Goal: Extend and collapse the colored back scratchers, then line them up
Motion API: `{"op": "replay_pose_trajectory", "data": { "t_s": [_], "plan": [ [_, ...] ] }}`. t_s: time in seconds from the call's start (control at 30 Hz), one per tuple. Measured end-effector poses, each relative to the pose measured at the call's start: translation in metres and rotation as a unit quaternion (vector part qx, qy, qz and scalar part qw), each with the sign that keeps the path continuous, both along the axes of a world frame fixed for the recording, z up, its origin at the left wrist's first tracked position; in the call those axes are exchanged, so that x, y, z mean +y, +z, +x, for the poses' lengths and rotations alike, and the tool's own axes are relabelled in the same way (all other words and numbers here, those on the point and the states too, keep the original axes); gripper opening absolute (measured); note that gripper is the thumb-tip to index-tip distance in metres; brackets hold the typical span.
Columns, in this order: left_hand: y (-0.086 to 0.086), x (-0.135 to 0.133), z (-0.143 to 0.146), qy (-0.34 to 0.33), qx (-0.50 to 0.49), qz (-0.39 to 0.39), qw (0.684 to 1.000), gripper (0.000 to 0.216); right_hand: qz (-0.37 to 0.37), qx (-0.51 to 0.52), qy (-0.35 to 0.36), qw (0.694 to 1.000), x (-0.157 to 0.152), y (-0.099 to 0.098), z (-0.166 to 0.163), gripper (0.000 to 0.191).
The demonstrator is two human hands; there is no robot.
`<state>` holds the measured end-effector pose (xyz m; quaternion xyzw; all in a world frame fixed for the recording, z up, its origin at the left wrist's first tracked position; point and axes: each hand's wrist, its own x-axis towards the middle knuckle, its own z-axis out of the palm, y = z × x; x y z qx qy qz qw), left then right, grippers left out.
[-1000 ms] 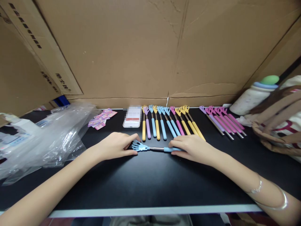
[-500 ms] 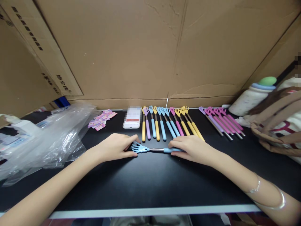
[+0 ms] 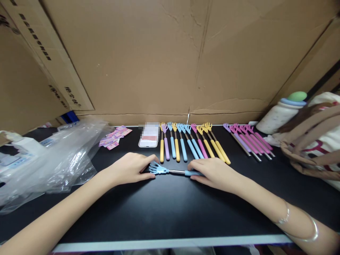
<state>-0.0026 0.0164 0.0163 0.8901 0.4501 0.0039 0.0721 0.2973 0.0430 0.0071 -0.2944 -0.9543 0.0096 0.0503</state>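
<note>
A blue back scratcher (image 3: 170, 171) lies crosswise on the black table (image 3: 164, 209), claw end to the left. My left hand (image 3: 131, 168) rests beside the claw, its thumb and forefinger closed at the claw's edge. My right hand (image 3: 211, 171) is wrapped round the blue handle. Just behind them, a row of yellow, purple, blue and pink back scratchers (image 3: 190, 145) lies side by side, claws toward the cardboard wall. A second group of pink and purple back scratchers (image 3: 248, 141) lies further right.
A phone-like white box (image 3: 148, 136) and pink cards (image 3: 114, 137) sit behind my left hand. Crumpled clear plastic bags (image 3: 53, 156) cover the left. A white bottle (image 3: 281, 113) and a brown-strapped bag (image 3: 316, 141) stand at right. Cardboard sheets (image 3: 170, 56) wall in the back.
Both hands stay on the blue back scratcher, which has barely moved. The view has tilted slightly, so everything sits a little lower in the picture.
</note>
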Motion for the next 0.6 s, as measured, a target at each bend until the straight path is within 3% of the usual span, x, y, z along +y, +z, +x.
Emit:
{"op": "replay_pose_trajectory", "data": {
  "t_s": [0.43,0.6],
  "plan": [
    [0.006,0.002,-0.005,0.001,-0.018,-0.027,0.999,0.05,-0.012,0.015,0.027,0.999,-0.001,0.006,0.002,0.017],
    [0.008,0.004,-0.011,0.03,0.005,-0.014,0.999,0.031,-0.023,0.085,-0.008,0.996,0.011,0.015,0.012,0.018]
  ]
}}
